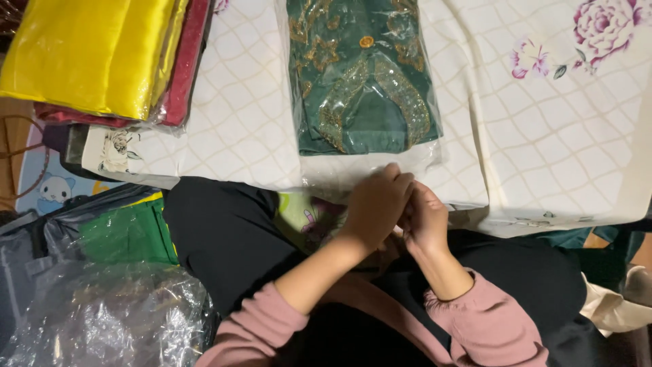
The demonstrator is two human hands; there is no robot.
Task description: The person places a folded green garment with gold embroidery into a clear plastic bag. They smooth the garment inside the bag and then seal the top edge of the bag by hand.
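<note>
Both hands meet at the near edge of a clear plastic bag (pixel 370 160) holding a folded green embroidered garment (pixel 360 75), which lies on a white quilted cover (pixel 543 136) with printed roses. The left hand (pixel 373 204) and right hand (pixel 426 221) touch each other, fingers pressed together on the bag's open flap. A stack of yellow and red bagged fabrics (pixel 102 54) sits well to the left.

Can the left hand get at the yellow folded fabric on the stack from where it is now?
Probably yes. The yellow folded fabric lies on top of its stack, uncovered, and nothing stands between it and the left hand, though it is a long reach across.
</note>
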